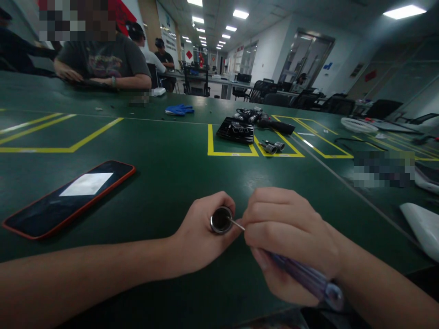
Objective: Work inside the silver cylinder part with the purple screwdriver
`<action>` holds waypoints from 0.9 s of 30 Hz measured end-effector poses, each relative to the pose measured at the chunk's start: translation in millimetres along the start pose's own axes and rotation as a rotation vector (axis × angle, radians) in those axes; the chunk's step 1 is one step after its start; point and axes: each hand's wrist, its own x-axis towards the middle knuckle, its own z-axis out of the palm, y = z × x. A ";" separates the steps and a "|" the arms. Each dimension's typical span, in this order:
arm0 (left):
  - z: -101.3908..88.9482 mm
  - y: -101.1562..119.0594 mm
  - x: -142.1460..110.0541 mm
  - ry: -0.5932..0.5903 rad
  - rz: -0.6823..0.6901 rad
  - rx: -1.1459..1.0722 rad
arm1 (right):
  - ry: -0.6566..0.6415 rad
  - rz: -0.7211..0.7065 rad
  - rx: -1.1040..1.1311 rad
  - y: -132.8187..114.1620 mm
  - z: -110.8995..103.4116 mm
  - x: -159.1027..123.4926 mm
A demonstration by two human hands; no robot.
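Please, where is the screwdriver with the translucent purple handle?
In the head view, the screwdriver is lower right, in the right hand, its tip at the mouth of the silver metal cylinder in the left hand.

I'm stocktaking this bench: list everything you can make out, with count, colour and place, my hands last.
Table: one, green, across the view
Tube: one, silver, lower centre
Screwdriver: one, purplish handle, lower right
Phone: one, dark with orange-red edge, left
Glove: seemingly one, blue, far centre
Packet: one, black, beyond the hands
Fittings: two, silver, right of the packet
Pile: one, black and silver, behind the packet
Tape: several outlines, yellow, on the table
White items: at least two, unclear, right edge
People: several, mixed clothing, background
Chairs: several, black, background
Lights: several, white, ceiling
Left hand: one, bare, around the tube
Right hand: one, bare, around the screwdriver
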 end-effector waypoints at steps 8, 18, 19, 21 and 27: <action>-0.1 0.3 -0.4 -0.004 -0.002 0.014 | 0.039 0.046 0.103 7.8 -2.0 -2.2; 1.4 -1.8 -0.7 0.008 0.004 0.033 | 0.118 -0.036 0.173 14.7 -0.6 -2.1; 1.3 -1.4 -0.3 0.006 0.004 0.032 | 0.102 -0.067 0.177 15.5 -0.7 -2.3; 0.8 -0.7 0.4 0.013 -0.004 0.038 | 0.055 -0.083 0.179 17.0 -1.8 -3.2; -0.6 -0.2 0.5 0.024 -0.008 0.052 | 0.032 0.017 0.170 13.6 -8.4 -8.8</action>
